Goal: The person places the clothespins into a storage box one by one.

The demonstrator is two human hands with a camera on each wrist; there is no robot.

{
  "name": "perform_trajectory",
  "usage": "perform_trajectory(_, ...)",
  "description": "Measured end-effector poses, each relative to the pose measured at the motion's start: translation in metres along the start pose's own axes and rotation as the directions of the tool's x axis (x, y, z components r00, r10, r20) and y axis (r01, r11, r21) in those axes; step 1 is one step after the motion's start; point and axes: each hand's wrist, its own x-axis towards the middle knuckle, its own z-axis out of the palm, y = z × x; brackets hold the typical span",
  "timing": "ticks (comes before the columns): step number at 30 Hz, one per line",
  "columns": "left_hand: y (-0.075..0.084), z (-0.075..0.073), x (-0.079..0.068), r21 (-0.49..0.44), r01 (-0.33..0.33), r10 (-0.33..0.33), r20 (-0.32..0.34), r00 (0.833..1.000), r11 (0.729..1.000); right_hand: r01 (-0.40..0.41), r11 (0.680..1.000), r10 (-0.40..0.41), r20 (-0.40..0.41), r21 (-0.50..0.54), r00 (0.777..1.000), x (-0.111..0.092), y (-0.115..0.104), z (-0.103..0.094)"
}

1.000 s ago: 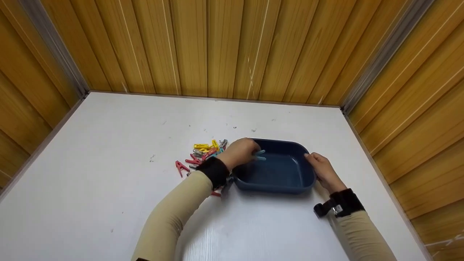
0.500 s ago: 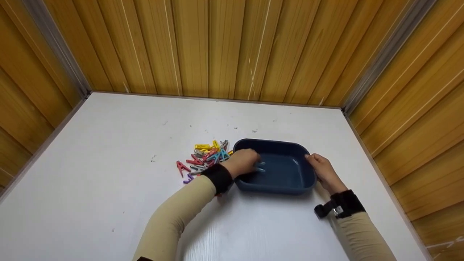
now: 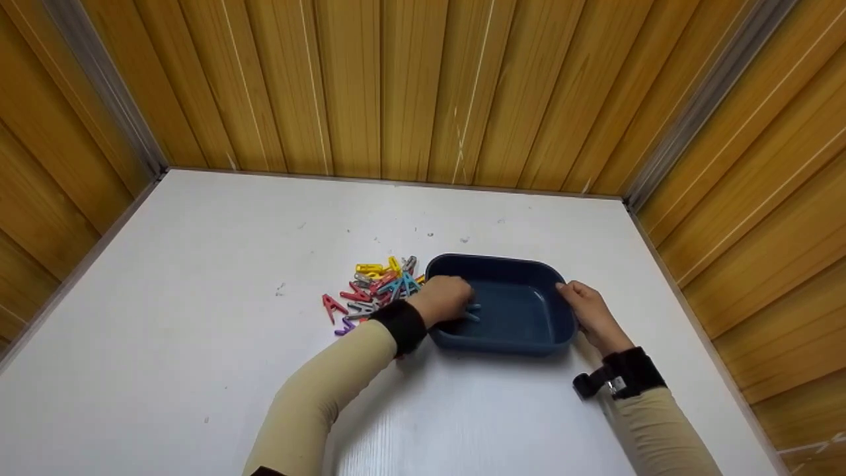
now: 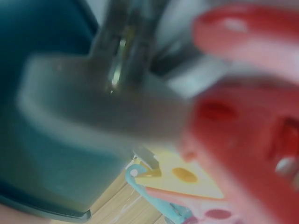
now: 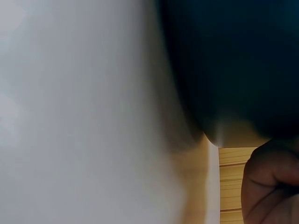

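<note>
Head cam tells most of it: the left hand point(image 3: 446, 297) is inside the left end of the navy plastic tub point(image 3: 512, 311), fingers curled and pinching a light-blue clothespin point(image 3: 474, 307). Fingertips themselves are hidden, but two prongs poke out past the knuckles toward the tub's middle, so it points roughly along the tub's long axis. That axis runs pretty much hand to hand: the right hand point(image 3: 590, 311) grips the rim at the opposite end, well apart from the clothespin, so left is easily the nearer one. Can't tell if the clothespin touches the tub's floor; left wrist view's too blurry to help. Multicolored clothespins point(image 3: 383, 283) lie jumbled on the white bench point(image 3: 198, 297), just beside the tub's left end.
</note>
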Motion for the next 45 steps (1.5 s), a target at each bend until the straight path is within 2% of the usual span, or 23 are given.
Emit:
perform_trajectory(11, 0.000, -0.001, 0.003, -0.012, 0.017, -0.016, 0.039, 0.999, 1.000, 0.011, 1.000, -0.011, 0.007, 0.022, 1.000, -0.001, 0.003, 0.000)
perform_trajectory(16, -0.001, -0.005, 0.001, -0.058, -0.016, 0.016, -0.007, 1.000, 0.998, 0.010, 1.000, -0.010, 0.003, 0.013, 1.000, -0.001, 0.003, -0.001)
perform_trajectory(23, 0.001, -0.025, -0.009, -0.146, -0.096, 0.084, -0.087, 0.993, 0.985, 0.019, 1.000, -0.019, -0.007, 0.002, 1.000, 0.002, 0.004, 0.000)
perform_trajectory(27, -0.003, -0.038, -0.023, -0.178, -0.133, 0.112, -0.126, 0.986, 0.975, 0.016, 1.000, -0.016, 0.004, 0.003, 1.000, 0.004, 0.002, -0.001)
perform_trajectory(30, -0.009, -0.047, -0.036, -0.213, -0.130, 0.100, -0.145, 0.984, 0.968, 0.011, 1.000, -0.011, 0.012, 0.000, 1.000, 0.005, 0.001, -0.001)
perform_trajectory(35, -0.027, -0.056, -0.060, -0.274, -0.043, 0.005, -0.137, 0.991, 0.961, 0.008, 1.000, -0.008, 0.007, 0.007, 1.000, 0.005, -0.002, 0.000)
perform_trajectory(38, -0.039, -0.060, -0.077, -0.274, 0.005, -0.047, -0.147, 0.988, 0.962, 0.007, 1.000, -0.007, 0.004, 0.021, 1.000, 0.004, -0.002, 0.001)
perform_trajectory(45, -0.068, -0.056, -0.115, -0.253, 0.083, -0.128, -0.166, 0.978, 0.964, -0.003, 1.000, 0.004, -0.008, 0.025, 1.000, 0.002, 0.002, 0.000)
